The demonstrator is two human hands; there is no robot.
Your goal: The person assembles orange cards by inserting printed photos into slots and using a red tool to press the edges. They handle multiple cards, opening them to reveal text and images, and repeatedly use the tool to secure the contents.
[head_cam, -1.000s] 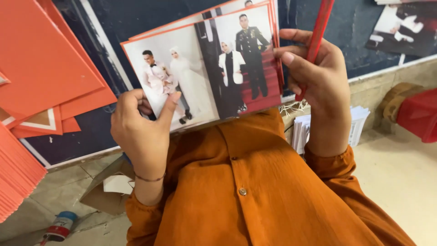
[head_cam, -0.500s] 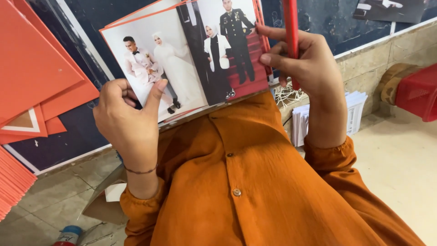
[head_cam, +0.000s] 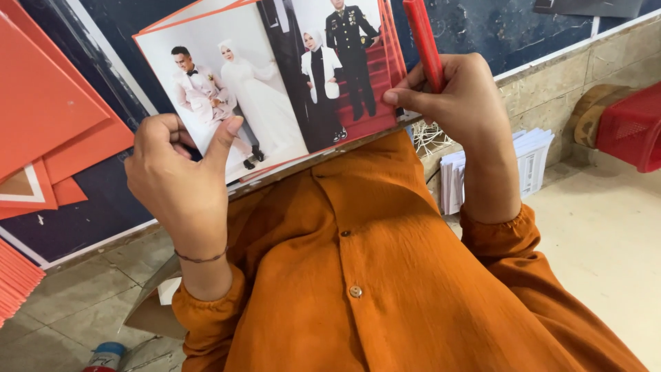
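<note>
Nearest the camera is the person's orange shirt point(head_cam: 385, 289), buttoned down the front. Just above it, the left hand point(head_cam: 180, 176) is curled around the lower left corner of a photo album point(head_cam: 275, 76), thumb pressed flat on the open page. The right hand point(head_cam: 458, 103) grips the album's right edge and also pinches one red pen point(head_cam: 421, 41) upright against it.

Compared with a second ago, the album sits higher and closer in view and tilts more to the left, while both grips are the same; the pages stay open at the same spread, so the album is being raised and turned for a look, not leafed through.

Counted: one album, two photographs showing on the spread, one pen. Farther off, a stack of white papers point(head_cam: 533, 162) stands by the wall, a red basket point(head_cam: 630, 127) at the right, and orange sheets point(head_cam: 48, 117) at the left.
</note>
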